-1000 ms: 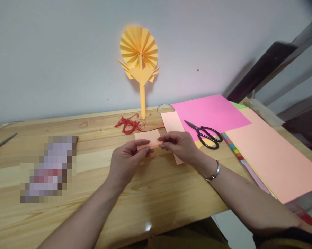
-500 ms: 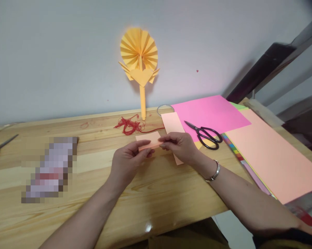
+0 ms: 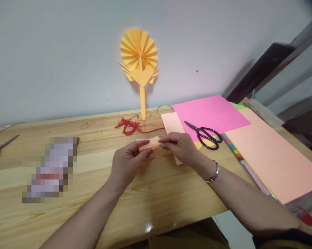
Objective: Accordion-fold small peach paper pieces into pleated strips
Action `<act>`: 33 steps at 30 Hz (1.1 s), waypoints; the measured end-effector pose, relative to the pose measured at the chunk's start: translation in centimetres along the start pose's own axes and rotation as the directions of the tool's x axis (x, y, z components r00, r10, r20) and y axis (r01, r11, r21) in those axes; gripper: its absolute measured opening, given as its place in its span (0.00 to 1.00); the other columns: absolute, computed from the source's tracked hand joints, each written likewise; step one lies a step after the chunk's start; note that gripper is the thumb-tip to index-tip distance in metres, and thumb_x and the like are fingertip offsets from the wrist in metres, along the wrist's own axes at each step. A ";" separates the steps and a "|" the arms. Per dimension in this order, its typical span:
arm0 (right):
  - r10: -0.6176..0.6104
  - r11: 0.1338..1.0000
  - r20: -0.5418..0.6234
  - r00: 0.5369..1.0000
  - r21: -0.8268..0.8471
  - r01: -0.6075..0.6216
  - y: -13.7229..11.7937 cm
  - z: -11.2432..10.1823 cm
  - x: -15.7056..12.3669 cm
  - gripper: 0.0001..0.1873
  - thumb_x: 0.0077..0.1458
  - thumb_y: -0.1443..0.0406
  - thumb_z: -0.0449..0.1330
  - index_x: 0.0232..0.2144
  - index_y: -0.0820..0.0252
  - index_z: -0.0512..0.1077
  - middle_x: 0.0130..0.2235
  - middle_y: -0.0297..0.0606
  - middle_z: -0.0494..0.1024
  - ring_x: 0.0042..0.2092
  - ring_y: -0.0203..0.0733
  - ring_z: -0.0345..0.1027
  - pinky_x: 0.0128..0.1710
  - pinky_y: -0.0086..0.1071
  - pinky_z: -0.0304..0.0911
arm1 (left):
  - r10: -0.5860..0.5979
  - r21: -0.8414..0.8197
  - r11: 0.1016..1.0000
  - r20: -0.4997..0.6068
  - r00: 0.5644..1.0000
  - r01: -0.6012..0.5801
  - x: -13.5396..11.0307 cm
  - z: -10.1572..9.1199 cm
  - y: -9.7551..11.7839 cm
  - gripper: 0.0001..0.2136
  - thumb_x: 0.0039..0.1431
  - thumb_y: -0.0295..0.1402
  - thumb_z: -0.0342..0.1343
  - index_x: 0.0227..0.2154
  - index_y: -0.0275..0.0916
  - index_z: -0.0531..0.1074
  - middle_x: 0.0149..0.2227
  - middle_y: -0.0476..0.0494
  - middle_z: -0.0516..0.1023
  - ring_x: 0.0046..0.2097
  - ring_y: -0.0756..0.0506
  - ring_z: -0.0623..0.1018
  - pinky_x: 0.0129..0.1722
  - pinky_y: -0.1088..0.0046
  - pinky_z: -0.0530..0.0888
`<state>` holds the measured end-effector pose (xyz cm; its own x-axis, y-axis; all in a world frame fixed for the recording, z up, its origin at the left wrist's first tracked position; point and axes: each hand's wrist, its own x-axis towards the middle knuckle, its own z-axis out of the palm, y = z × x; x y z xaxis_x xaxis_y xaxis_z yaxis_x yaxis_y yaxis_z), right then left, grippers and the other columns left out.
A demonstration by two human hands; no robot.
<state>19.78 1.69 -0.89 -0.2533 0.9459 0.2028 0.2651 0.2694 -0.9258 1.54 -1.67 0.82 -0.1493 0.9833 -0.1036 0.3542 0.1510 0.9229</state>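
Both my hands pinch a small peach paper piece (image 3: 148,143) just above the wooden table (image 3: 156,193). My left hand (image 3: 127,162) grips its near left edge with thumb and fingers closed. My right hand (image 3: 180,147) pinches its right end; a silver bracelet sits on that wrist. The paper is partly folded, its far flap tilted up. A longer peach paper strip (image 3: 172,123) lies under my right hand.
A yellow paper fan on a stick (image 3: 140,65) leans on the wall. Red thread (image 3: 128,125), a clear tape ring (image 3: 165,109), black scissors (image 3: 205,135), pink sheet (image 3: 210,112) and peach sheets (image 3: 272,155) lie right. A blurred packet (image 3: 50,169) and another scissors (image 3: 1,147) lie left.
The far flap of the small peach paper has come down lower toward my fingers, so less of it shows. My hands have barely shifted.
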 end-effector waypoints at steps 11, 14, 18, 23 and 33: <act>-0.033 0.999 -0.025 0.999 -0.023 0.032 0.2 -0.1 0.0 0.06 0.48 0.70 0.61 0.31 0.59 0.77 0.29 0.35 0.78 0.30 0.34 0.70 0.32 0.28 0.66 | 0.079 0.116 0.991 -0.055 0.995 -0.072 0.1 0.0 -0.5 0.15 0.46 0.37 0.61 0.38 0.40 0.77 0.24 0.50 0.79 0.27 0.49 0.77 0.30 0.77 0.72; -0.037 0.999 -0.025 0.999 -0.027 0.036 0.1 -0.1 0.0 0.06 0.48 0.70 0.61 0.31 0.60 0.77 0.28 0.34 0.78 0.29 0.34 0.70 0.31 0.28 0.66 | 0.072 0.112 0.992 -0.053 0.996 -0.065 0.1 0.0 -0.5 0.14 0.47 0.37 0.61 0.38 0.40 0.77 0.25 0.50 0.79 0.28 0.49 0.77 0.31 0.77 0.72; -0.034 0.998 -0.029 0.999 -0.051 0.033 0.0 -0.1 0.1 0.05 0.49 0.70 0.61 0.29 0.60 0.77 0.27 0.34 0.77 0.29 0.34 0.70 0.31 0.28 0.66 | 0.089 0.141 0.987 -0.044 0.995 -0.082 0.2 0.0 -0.5 0.14 0.48 0.37 0.60 0.38 0.40 0.77 0.25 0.49 0.80 0.28 0.49 0.77 0.31 0.76 0.73; -0.046 0.996 -0.023 0.999 -0.084 0.043 -0.1 -0.1 0.1 0.05 0.49 0.70 0.61 0.28 0.59 0.77 0.27 0.34 0.77 0.30 0.35 0.70 0.31 0.28 0.65 | 0.096 0.176 0.981 -0.054 0.994 -0.085 0.2 0.0 -0.5 0.12 0.47 0.37 0.60 0.36 0.41 0.78 0.26 0.49 0.80 0.29 0.49 0.77 0.32 0.76 0.73; -0.018 0.996 -0.020 1.000 -0.093 0.016 -0.1 -0.1 0.0 0.05 0.49 0.70 0.60 0.28 0.59 0.76 0.26 0.33 0.77 0.29 0.34 0.69 0.31 0.28 0.65 | 0.105 0.181 0.979 -0.024 0.994 -0.098 0.4 -0.1 -0.8 0.12 0.48 0.39 0.59 0.35 0.41 0.78 0.26 0.49 0.80 0.28 0.48 0.77 0.31 0.76 0.73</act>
<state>19.85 1.72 -0.75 -0.2390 0.9444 0.2258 0.3466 0.3002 -0.8887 1.08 -1.39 0.04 -0.1340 0.9910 0.0025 0.5285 0.0693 0.8461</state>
